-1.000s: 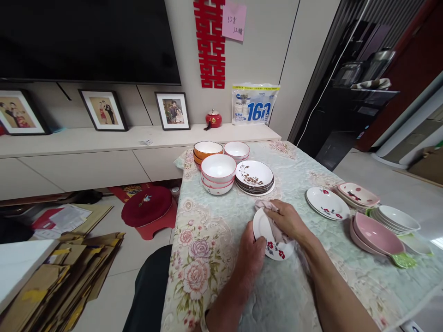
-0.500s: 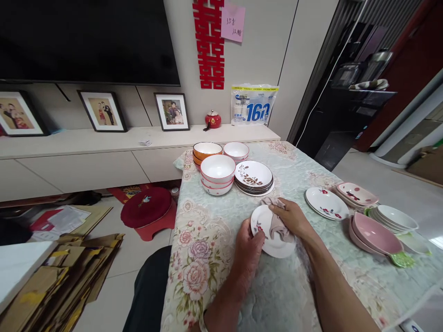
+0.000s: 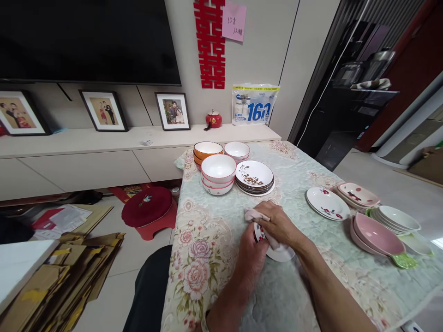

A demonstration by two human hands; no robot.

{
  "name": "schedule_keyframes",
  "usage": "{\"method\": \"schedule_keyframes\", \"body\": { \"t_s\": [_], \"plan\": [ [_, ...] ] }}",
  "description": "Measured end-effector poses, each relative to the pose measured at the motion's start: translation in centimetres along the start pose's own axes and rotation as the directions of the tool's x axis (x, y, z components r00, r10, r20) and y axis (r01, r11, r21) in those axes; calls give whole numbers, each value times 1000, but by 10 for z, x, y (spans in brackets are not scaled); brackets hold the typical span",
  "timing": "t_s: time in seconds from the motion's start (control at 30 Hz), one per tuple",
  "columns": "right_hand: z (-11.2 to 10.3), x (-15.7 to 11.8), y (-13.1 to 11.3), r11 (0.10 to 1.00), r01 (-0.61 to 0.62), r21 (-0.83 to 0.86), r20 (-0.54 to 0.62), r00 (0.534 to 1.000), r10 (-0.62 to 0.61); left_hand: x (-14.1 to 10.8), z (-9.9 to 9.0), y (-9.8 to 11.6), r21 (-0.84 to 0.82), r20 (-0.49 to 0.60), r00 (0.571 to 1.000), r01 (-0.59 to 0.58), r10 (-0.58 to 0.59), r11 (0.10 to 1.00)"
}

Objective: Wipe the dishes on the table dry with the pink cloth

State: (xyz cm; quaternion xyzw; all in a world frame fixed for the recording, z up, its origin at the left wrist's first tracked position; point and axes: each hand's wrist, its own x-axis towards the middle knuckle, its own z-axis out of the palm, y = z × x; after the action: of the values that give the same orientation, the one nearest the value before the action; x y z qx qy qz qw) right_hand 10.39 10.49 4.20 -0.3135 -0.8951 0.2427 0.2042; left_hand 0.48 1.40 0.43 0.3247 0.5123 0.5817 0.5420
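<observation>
1. Shifted leftward since the earlier frame, as to right hand (image 3: 277, 223) and pale pink cloth (image 3: 254, 215); covering more of the small red-flowered plate (image 3: 281, 254) now, with white rim showing below.
2. Held at lower centre of the frame, just above or on the floral-covered tabletop (image 3: 199, 276); contact underneath hard to tell.
3. Grip of the left hand (image 3: 252, 246): closed on the plate's left edge, thumb over the face near the red flowers. Grip of the right hand: closed over bunched cloth, pressed to the plate's face.
4. Apparently midway through wiping this plate, judging by cloth on face; not yet set down. Underside out of sight, so impossible to say whether wiped.
5. Stacked at upper centre: orange bowls (image 3: 196, 159), red-rimmed bowls (image 3: 218, 184), pink-rimmed bowls (image 3: 237, 150) and brown-flowered plates (image 3: 256, 174).
6. Grouped at right of the frame: red-flowered plates (image 3: 323, 203), spotted dishes (image 3: 358, 193), pink bowls (image 3: 377, 233) and white dishes (image 3: 398, 217).
7. Split into two groups, well apart, on either side of the hands; perhaps sorted as wiped and unwiped, but no visible sign of which, so no sure count of done or left.
</observation>
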Motion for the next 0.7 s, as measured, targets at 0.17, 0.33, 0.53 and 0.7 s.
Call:
{"method": "schedule_keyframes", "body": {
  "t_s": [0.17, 0.33, 0.53, 0.7],
  "plan": [
    [-3, -2, 3, 997, 0, 72, 60, 998, -5, -2, 1, -1, 11, -5, 1000, -8, 8, 1000],
    [-14, -11, 29, 890, -335, 308, 16, 938, 347, 0, -2, -4, -5, -32, 999, -9, 9, 1000],
    [-11, -11, 38, 798, -447, 404, -114, 841, 528, -1, 2, 7, -183, -136, 991, -18, -7, 983],
    [-6, -8, 38, 797, -501, 338, -160, 804, 573, -8, 9, 13, -370, -87, 990, 75, -115, 926]
  ]
}}
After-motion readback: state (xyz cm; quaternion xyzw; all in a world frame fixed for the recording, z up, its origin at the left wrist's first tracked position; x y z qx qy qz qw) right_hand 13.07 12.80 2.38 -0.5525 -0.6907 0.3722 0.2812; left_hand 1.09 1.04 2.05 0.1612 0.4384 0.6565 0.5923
